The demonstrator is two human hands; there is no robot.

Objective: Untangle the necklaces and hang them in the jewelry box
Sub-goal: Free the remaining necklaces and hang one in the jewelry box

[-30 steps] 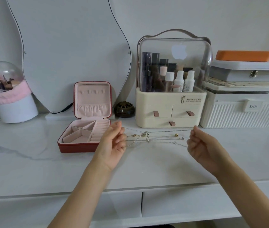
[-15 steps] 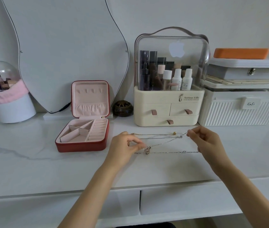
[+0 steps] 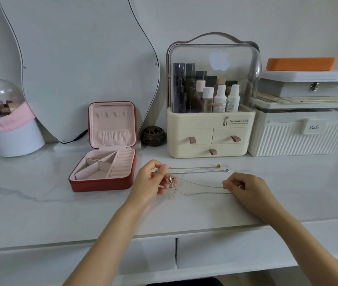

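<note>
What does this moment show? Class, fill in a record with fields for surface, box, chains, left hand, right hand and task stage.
surface: white marble-look desk
box: red jewelry box, lid open, pink lining, no chain visible inside
chains: thin necklaces stretched between the hands, with a pendant cluster by the left hand
left hand: left hand pinches the chains at the cluster
right hand: right hand pinches the other ends
task stage: untangling; nothing hung yet

- Necklaces (image 3: 197,178): thin silver chains stretched sideways over the white tabletop, bunched with a pinkish pendant at their left end; one carries a small gold bead.
- Jewelry box (image 3: 104,168): red, pink-lined, lid upright and open, left of the chains.
</note>
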